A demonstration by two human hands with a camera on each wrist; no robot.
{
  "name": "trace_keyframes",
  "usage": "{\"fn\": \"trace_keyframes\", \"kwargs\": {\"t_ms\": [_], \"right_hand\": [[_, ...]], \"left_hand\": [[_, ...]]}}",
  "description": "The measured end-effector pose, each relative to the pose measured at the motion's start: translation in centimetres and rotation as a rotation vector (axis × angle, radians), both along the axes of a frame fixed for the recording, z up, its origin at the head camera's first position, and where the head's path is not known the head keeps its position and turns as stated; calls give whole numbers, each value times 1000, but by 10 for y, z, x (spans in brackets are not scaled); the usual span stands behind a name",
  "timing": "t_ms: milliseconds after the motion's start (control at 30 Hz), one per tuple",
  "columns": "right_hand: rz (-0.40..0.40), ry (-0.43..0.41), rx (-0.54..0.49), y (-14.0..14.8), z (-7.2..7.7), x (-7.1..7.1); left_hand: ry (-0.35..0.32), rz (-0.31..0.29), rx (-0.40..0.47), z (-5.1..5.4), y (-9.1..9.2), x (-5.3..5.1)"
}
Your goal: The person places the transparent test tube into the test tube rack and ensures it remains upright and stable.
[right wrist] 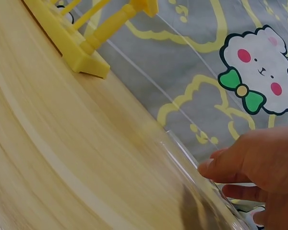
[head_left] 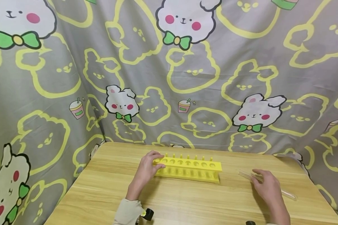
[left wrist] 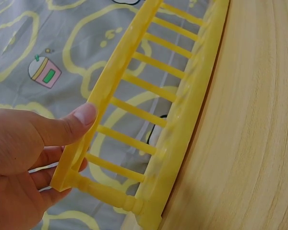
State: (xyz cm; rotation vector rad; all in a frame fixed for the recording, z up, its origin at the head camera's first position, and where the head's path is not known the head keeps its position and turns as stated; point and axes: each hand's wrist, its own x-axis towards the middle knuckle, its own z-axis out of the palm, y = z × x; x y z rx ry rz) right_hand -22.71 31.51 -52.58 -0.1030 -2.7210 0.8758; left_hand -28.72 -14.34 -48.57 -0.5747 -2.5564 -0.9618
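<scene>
A yellow test tube rack, with a row of round holes and a row of upright pegs, stands on the table. My left hand grips the rack's left end; in the left wrist view the thumb presses on its upper bar and the fingers pass behind. To the right, a clear test tube lies slantwise on the wood. My right hand is over that tube, thumb and forefinger spread to either side and covering its middle. In the right wrist view the thumb meets the tube's edge.
The wooden table ends at a grey curtain printed with rabbits, which hangs close behind and on the left side. A black wrist camera sits by the left sleeve.
</scene>
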Motion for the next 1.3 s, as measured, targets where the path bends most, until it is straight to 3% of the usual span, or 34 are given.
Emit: {"fn": "trace_keyframes", "kwargs": {"t_ms": [467, 767, 1300], "right_hand": [[12, -21, -5, 2, -6, -3], [-11, -28, 73, 0, -7, -2], [-49, -120, 92, 5, -5, -2]], "left_hand": [[3, 5, 9, -1, -1, 1], [3, 5, 3, 0, -1, 1], [-1, -3, -6, -2, -1, 0]]}}
